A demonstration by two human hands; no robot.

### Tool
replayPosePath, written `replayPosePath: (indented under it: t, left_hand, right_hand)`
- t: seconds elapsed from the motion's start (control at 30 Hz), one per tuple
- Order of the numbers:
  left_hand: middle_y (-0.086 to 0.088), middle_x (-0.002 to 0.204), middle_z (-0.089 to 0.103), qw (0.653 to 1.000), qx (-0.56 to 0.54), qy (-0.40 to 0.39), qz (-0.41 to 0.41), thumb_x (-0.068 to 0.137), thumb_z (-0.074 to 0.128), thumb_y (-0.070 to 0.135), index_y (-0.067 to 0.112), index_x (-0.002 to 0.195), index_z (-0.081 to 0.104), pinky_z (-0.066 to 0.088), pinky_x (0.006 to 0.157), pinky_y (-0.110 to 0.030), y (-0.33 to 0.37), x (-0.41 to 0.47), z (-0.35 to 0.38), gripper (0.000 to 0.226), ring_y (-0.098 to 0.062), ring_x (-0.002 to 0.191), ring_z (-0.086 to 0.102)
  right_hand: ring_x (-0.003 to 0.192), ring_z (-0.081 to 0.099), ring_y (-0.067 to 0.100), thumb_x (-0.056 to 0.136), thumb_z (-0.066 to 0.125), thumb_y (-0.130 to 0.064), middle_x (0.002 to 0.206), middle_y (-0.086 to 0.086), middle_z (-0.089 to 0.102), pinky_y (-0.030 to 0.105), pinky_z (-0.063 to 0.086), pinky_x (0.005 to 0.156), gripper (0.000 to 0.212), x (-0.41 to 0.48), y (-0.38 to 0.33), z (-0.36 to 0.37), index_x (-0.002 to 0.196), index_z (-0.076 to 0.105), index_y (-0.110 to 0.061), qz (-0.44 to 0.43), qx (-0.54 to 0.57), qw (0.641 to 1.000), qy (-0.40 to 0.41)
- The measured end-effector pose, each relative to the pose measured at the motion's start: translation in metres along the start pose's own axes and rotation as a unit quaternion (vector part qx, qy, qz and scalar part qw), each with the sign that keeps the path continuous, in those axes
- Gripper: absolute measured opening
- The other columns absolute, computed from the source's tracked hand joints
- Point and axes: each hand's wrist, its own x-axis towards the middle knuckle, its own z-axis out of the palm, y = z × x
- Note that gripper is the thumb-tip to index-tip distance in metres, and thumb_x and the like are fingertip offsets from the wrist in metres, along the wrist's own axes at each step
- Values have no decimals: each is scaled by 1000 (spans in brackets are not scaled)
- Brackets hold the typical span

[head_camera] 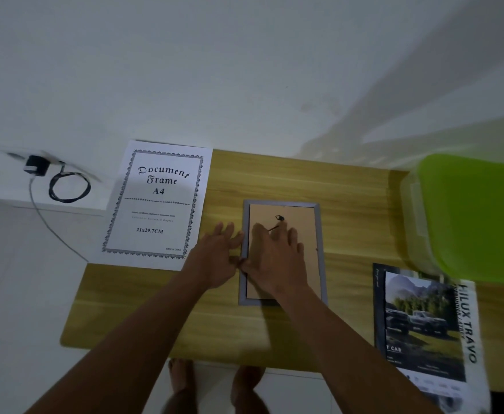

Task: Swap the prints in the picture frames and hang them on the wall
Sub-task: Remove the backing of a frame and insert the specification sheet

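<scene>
Wooden worktop point(349, 186) against white wall point(244, 70), seen from above. Grey picture frame point(320, 234) face down near centre, brown backing board point(300, 216) up, small black hanger tab point(279, 218) near top edge of board.

Right hand point(274, 258) flat on backing board, palm down, fingers spread toward hanger tab; grip loose, nothing clasped, just pressing on board. Left hand point(215, 252) just beside frame's left edge, fingers extended and spread, thumb touching frame's left rail approx. at mid-height, meeting right thumb there; grip likewise unclenched, nothing held. Slight motion blur on both.

White "Document Frame A4" insert sheet point(158, 204) to left of frame, lying w/ part on worktop's left rear corner, part overhanging onto white ledge point(6, 183). Well apart from frame.

Car print point(421, 321) w/ pickup truck photo and "HILUX TRAVO" text at right front of worktop, overhanging front edge, apart from frame.

Green plastic lid on translucent box point(477, 216) at right rear, just behind car print.

Black charger w/ coiled cable point(65, 186) on ledge, far left; blurred.

Bare feet point(215, 383) on pale floor point(21, 294) below worktop's front edge.
</scene>
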Motion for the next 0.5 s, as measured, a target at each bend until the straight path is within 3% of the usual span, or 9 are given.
replayPosePath:
  t: [0.3,0.4,0.5]
  left_hand:
    - [2,161,9,1000,-28,6,-6,95,53,35,28,151,27,11,118,-42,0,-1,1,63,-20,149,-1]
    - [1,162,8,1000,-19,7,-4,96,52,35,27,152,25,11,118,-41,2,-2,0,63,-20,149,-2]
    - [-1,162,9,1000,-3,8,1,97,49,37,27,152,23,12,118,-43,2,-2,1,62,-22,149,-1]
  right_hand:
    - [146,8,49,94,44,-57,160,27,6,63,20,113,76,-3,6,-5,156,13,-27,-39,-98,994,-26]
    - [140,17,47,89,49,-61,156,25,17,60,28,108,78,0,5,-8,153,21,-26,-36,-96,994,-28]
    - [124,38,38,80,59,-67,136,18,40,50,41,97,76,-2,2,-12,136,39,-19,-24,-72,997,19]
